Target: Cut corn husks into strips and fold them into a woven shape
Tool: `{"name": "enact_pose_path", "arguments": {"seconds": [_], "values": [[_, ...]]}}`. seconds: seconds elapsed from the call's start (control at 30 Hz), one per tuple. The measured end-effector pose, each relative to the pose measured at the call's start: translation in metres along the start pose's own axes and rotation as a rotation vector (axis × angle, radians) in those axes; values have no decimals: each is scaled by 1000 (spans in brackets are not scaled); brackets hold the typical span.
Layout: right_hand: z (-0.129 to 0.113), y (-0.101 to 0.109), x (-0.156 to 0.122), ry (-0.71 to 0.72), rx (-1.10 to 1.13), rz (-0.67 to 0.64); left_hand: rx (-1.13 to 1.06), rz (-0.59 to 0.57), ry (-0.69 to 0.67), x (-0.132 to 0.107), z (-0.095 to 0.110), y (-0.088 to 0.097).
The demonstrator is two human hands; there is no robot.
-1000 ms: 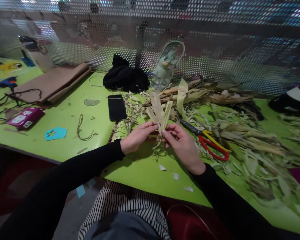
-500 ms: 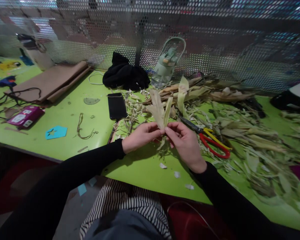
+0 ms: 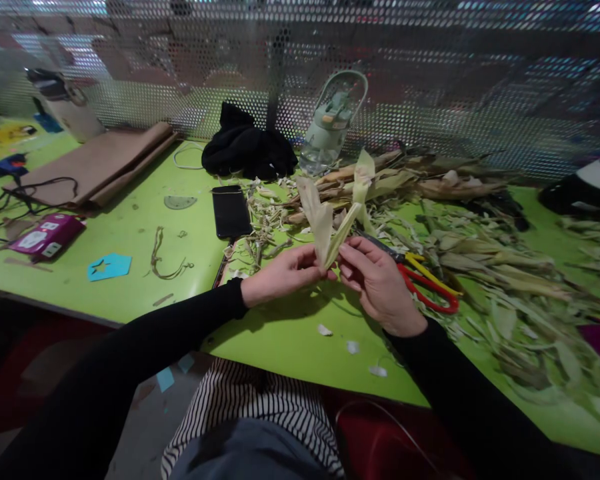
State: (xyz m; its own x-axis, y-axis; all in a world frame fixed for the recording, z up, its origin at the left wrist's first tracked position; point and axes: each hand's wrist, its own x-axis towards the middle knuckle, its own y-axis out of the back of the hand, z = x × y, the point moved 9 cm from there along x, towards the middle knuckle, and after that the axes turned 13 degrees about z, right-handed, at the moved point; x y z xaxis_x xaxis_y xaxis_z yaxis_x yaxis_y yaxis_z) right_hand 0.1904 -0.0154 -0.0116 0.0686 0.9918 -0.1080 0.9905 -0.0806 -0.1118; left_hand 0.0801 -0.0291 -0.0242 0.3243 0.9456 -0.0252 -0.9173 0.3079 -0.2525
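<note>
My left hand (image 3: 291, 275) pinches the base of pale dried corn husk pieces (image 3: 321, 223), which fan upward in a V above the fingers. At the right-hand strip of this husk, my right hand (image 3: 383, 285) is closed with thumb and fingertips at its lower edge. Part of the grip is hidden behind the fingers. Scissors (image 3: 430, 283) with red and yellow handles lie just beyond my right hand, their blades partly covered by it. A taller husk piece (image 3: 363, 175) stands up behind, by the heap of dried husks (image 3: 500, 267) on the right.
On the green table (image 3: 275, 333) lie a black phone (image 3: 231, 211), black cloth (image 3: 250, 150), a pale green bottle (image 3: 327, 127), and husk scraps. Further left are brown paper (image 3: 100, 163), a purple power strip (image 3: 49, 237) and a blue paper piece (image 3: 109, 267). A perforated metal screen (image 3: 430, 87) runs along the back.
My right hand has shifted slightly right, away from the left fingertips. The right husk strip now leans further right, and the V has widened. My left hand keeps hold of the base.
</note>
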Motion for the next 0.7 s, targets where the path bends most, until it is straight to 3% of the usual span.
{"name": "enact_pose_path", "arguments": {"seconds": [0.2, 0.4, 0.7], "values": [[6, -3, 0, -149, 140, -5, -70, -4, -14, 0, 3, 5], [2, 2, 0, -53, 77, 46, -108, 96, -66, 0, 10, 12], [3, 1, 0, -26, -15, 30, -34, 69, -121, -4, 16, 11]]}}
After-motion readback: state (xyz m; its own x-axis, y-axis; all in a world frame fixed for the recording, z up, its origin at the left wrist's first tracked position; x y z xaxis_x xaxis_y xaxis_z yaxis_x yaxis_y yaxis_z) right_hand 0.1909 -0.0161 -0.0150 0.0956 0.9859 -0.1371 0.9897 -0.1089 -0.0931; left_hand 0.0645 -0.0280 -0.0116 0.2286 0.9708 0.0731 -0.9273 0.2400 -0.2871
